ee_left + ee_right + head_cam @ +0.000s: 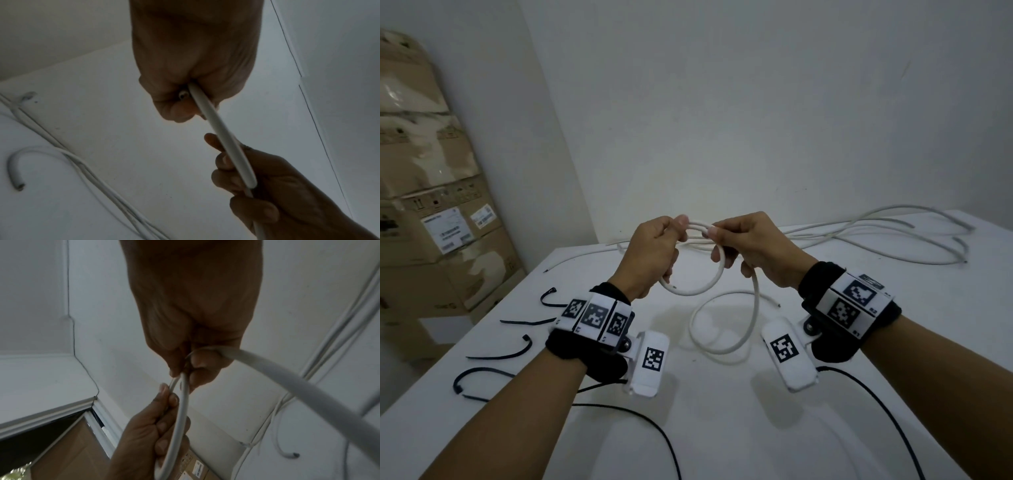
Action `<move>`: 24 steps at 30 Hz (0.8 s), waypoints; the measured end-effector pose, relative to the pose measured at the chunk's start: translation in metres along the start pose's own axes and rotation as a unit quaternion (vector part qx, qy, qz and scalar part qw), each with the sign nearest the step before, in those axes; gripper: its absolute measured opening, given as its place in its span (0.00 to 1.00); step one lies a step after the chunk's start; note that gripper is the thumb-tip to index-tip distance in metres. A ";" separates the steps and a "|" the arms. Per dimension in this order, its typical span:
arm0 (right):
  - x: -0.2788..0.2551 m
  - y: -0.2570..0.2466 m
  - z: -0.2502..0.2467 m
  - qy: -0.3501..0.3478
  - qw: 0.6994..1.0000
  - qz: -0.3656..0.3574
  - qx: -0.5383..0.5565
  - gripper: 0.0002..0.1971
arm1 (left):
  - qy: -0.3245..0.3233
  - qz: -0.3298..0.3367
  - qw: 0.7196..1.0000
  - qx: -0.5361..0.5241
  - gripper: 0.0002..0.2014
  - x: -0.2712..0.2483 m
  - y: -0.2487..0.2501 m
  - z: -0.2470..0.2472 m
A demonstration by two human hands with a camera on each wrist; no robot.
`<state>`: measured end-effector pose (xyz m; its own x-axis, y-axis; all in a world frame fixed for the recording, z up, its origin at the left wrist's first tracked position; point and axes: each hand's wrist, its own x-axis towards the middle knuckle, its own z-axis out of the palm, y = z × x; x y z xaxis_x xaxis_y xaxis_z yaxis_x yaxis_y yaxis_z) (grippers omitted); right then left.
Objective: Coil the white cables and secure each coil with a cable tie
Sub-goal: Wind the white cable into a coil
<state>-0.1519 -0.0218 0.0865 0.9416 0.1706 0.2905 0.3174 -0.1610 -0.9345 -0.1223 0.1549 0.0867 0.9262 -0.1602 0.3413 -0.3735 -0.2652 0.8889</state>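
A white cable [700, 291] is bent into a small loop held above the white table [739, 428]. My left hand [654, 253] grips the loop's left side, with the cut end [183, 95] poking out of the fist. My right hand [750, 246] grips the loop's right side, fingers curled round the cable [183, 402]. The free tail [722, 329] hangs from the right hand and curls on the table below. Several black cable ties [517, 349] lie on the table to the left of my left wrist.
More loose white cables [876, 236] sprawl across the table's far right by the wall. Stacked cardboard boxes [431, 205] stand left of the table. Thin black wires [654, 431] from the wrist cameras trail over the near table.
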 end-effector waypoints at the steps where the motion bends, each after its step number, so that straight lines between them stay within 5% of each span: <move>1: -0.002 0.002 0.000 -0.007 1.000 0.010 0.021 0.12 | 0.023 -0.007 1.000 -0.014 0.18 0.001 -0.002 0.001; 5: -0.006 0.009 0.010 0.011 0.998 0.037 0.054 0.13 | 0.079 -0.041 0.993 -0.074 0.18 0.001 -0.004 0.004; 8: -0.005 0.011 0.013 0.054 0.996 0.042 0.061 0.09 | 0.030 -0.067 0.990 -0.119 0.17 -0.001 -0.001 0.001; 13: 0.001 0.008 0.003 0.099 0.992 0.041 0.061 0.08 | 0.020 -0.067 0.996 -0.046 0.17 -0.004 -0.008 -0.016; 21: 0.002 0.010 0.003 0.093 0.994 0.045 0.048 0.08 | -0.032 -0.107 0.973 -0.201 0.06 -0.007 -0.015 -0.017; 24: -0.001 0.014 0.001 0.096 0.993 0.051 0.039 0.08 | -0.082 -0.118 0.965 -0.220 0.10 -0.009 -0.016 -0.018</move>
<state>-0.1482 -0.0233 0.0733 0.9749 -0.0315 0.2205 0.2169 -0.0904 -0.9720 -0.1233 0.1777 0.0746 0.9484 -0.3032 0.0930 -0.0619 0.1107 0.9919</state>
